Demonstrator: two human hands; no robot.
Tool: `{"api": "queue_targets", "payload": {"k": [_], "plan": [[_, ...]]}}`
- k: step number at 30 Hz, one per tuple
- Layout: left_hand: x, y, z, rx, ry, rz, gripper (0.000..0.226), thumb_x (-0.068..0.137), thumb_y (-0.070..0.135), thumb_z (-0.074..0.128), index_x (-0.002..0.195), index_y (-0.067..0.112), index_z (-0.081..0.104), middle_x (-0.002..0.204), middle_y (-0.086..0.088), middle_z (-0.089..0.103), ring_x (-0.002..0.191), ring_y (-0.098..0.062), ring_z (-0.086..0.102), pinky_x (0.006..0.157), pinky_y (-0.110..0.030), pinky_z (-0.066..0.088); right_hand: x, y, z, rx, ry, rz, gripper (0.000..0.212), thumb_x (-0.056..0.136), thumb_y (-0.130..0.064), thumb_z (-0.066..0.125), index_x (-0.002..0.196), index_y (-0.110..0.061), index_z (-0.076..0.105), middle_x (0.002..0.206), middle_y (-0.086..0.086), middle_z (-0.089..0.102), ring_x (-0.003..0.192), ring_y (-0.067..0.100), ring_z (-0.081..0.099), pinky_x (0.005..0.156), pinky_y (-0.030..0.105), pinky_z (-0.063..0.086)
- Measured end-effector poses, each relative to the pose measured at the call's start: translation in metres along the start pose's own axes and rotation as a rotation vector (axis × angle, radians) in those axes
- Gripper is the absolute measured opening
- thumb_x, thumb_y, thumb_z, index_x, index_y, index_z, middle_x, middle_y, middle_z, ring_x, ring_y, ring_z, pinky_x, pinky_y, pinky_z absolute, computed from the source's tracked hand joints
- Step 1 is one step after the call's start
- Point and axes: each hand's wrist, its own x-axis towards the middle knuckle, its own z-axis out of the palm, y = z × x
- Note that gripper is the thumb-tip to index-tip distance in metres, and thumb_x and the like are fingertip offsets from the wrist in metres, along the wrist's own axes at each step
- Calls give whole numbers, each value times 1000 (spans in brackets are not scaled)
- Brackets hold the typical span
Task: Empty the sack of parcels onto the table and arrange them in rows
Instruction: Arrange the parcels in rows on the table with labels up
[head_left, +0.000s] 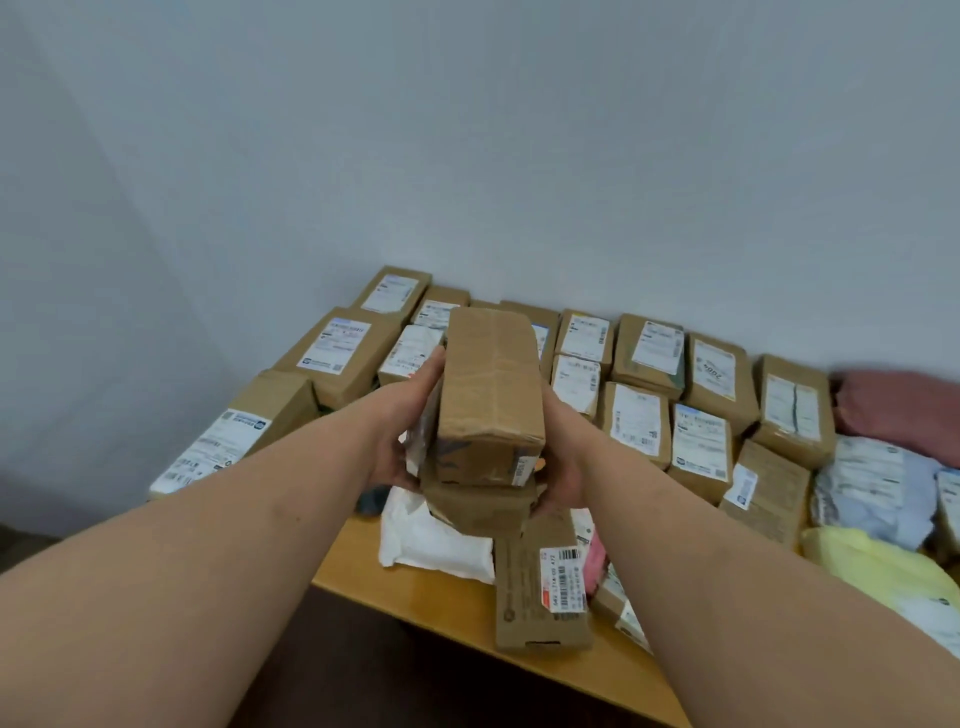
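Both hands, left (410, 441) and right (563, 467), grip pressed around two stacked boxes (488, 405), lifted above the bench (447, 597) for rowing.

Two stacked boxes (488, 410) sit in the middle, above the counter (415, 597), with the left hand (402, 431) at 9 o'clock and the right hand (563, 467) at 3 o'clock. Rows of boxes (639, 415) lie behind, toward 12 and 2 o'clock. A flat box (540, 587) lies at 6 o'clock, a soft bag (431, 540) just left of it.

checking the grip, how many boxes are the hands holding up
2, stacked: top box on lower box, left hand and right hand at their sides. More may be hidden behind.
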Motion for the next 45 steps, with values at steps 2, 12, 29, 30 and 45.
{"api": "queue_targets", "payload": {"k": [2,12,29,30,45], "plan": [[15,10,2,35,58,-38,103,63,87,62,146,28,44,150,-7,44,134,-38,42,102,-66,41,12,-12,-3,50,-7,-9,107,41,-98,62,122,-28,68,122,10,68,111,38,62,88,60,52],[78,15,-4,73,222,60,87,86,82,34,154,27,34,161,0,30,145,-30,32,115,-57,28,36,-42,-8,-98,114,-159,95,80,-84,44,150,-20,41,159,4,33,145,28,30,116,47,24],[99,40,-14,353,30,331,63,100,52,45,155,26,27,160,-4,29,145,-28,30,112,-43,30,51,-52,11,-221,632,-253,71,75,-57,54,134,-19,44,135,11,51,119,34,51,101,53,45],[103,42,-13,352,22,320,66,100,53,45,156,28,23,162,-3,25,147,-28,27,114,-44,28,55,-54,11,-210,613,-241,80,75,-61,51,142,-19,38,142,11,46,126,35,47,104,54,42],[124,82,22,168,101,444,42,93,52,57,114,16,49,104,-4,58,90,-17,56,67,-32,47,68,-86,14,187,381,-370,73,68,-83,52,121,-33,50,116,4,62,108,29,60,95,50,49]]}}
